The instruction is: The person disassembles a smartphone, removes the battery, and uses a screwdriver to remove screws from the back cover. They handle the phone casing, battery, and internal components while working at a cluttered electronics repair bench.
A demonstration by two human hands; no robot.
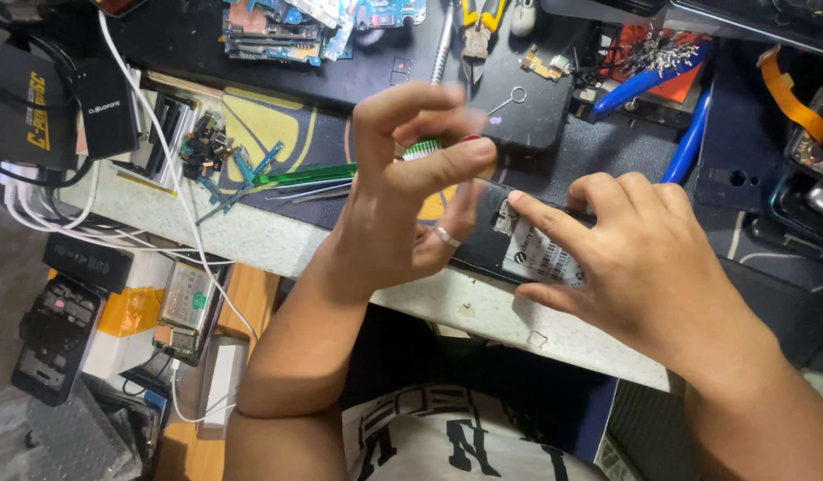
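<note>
Black and opened at the back, the phone (518, 245) lies on the pale bench edge (278, 240) with its white battery label (545, 258) facing up. My right hand (643, 267) rests over it, fingers curled, the forefinger (540, 218) pressing near the label's top corner. My left hand (402, 205) is raised just beside the phone, half open, thumb and fingers pinched loosely; blur hides whether they grip anything. Behind lie green tweezers (309, 174), blue-handled pliers (647, 80) and loose circuit boards (286, 27).
</note>
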